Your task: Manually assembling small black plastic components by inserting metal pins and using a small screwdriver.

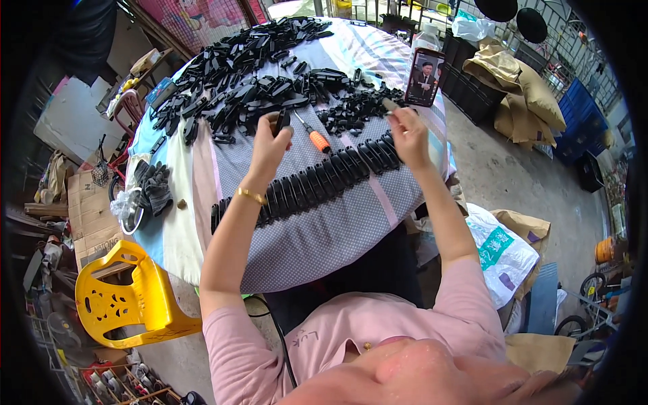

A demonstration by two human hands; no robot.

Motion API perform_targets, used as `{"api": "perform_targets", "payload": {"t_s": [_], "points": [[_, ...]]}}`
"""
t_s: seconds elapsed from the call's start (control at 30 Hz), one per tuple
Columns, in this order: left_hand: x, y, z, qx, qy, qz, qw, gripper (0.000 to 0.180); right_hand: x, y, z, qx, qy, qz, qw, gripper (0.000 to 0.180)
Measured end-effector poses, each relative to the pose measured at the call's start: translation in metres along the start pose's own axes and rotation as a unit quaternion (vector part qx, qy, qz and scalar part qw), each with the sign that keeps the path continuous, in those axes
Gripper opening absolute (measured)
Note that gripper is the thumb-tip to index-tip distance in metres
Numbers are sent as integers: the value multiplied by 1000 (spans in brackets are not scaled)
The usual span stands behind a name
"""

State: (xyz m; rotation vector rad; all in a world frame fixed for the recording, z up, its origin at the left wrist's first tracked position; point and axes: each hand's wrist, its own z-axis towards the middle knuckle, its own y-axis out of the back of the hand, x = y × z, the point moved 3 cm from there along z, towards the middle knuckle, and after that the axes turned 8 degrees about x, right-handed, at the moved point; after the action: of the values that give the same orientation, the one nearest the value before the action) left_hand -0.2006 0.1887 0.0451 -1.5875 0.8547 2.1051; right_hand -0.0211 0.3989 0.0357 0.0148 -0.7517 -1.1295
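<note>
My left hand (268, 150) is closed around a small black plastic piece (283, 122), held upright over the cloth in front of the heap. My right hand (409, 138) has its fingers drawn together beside the pile of smaller black parts (354, 111); what it holds, if anything, I cannot make out. Between the hands lies a screwdriver (318, 141) with an orange handle, its shaft toward the heap. A long row of black plastic pieces (312, 189), packed side by side, runs slantwise across the near side of the table. The large heap of loose black pieces (236, 94) spreads over the far side.
A phone (424, 77) stands upright at the table's right edge, in front of a bottle (426, 39). Grey gloves (155, 187) lie on the patterned tablecloth (317, 250) at the left. A yellow plastic chair (138, 297) is at the lower left; sacks (530, 94) stand at the right.
</note>
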Motion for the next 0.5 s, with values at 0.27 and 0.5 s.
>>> {"api": "perform_targets", "payload": {"t_s": [0.27,0.5], "points": [[-14,-25,-68,131,131,-405,895,29,106,-44,-3,87,52,141,985,12],[-17,-22,-77,167,116,-448,871,33,119,-57,0,73,130,7,989,13]]}}
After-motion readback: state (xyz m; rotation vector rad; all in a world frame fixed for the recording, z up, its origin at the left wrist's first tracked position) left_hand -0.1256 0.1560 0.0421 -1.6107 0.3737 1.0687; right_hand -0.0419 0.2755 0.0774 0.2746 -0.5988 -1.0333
